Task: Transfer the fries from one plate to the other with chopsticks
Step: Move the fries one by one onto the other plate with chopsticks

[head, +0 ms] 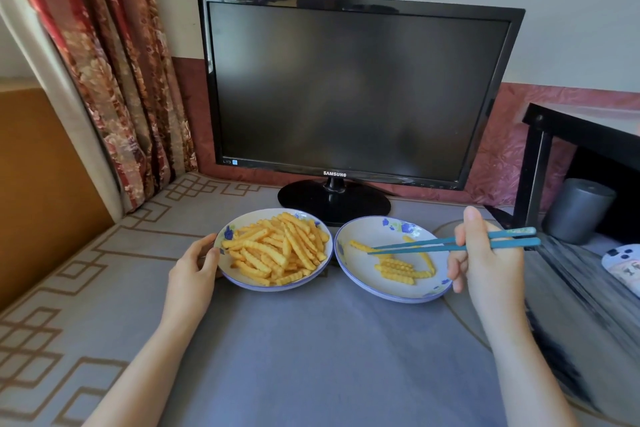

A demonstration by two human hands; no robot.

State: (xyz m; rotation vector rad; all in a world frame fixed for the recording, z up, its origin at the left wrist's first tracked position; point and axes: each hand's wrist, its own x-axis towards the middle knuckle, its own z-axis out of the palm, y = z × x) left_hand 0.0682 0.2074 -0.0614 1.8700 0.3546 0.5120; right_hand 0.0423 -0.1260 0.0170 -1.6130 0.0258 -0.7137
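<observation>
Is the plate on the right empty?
No, several crinkle-cut fries lie in the right plate, beneath the teal chopsticks held in the right hand.

Two plates (228, 233) (367, 267), two chopsticks (433, 242), one monitor (346, 90)

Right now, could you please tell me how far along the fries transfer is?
Early on. Done: a few fries lie on the right plate. In hand: the right hand holds the chopsticks, tips low over that plate by a lone fry; the left hand grips the rim of the left plate. Left: the big pile of fries on the left plate, nearly the whole job.
</observation>
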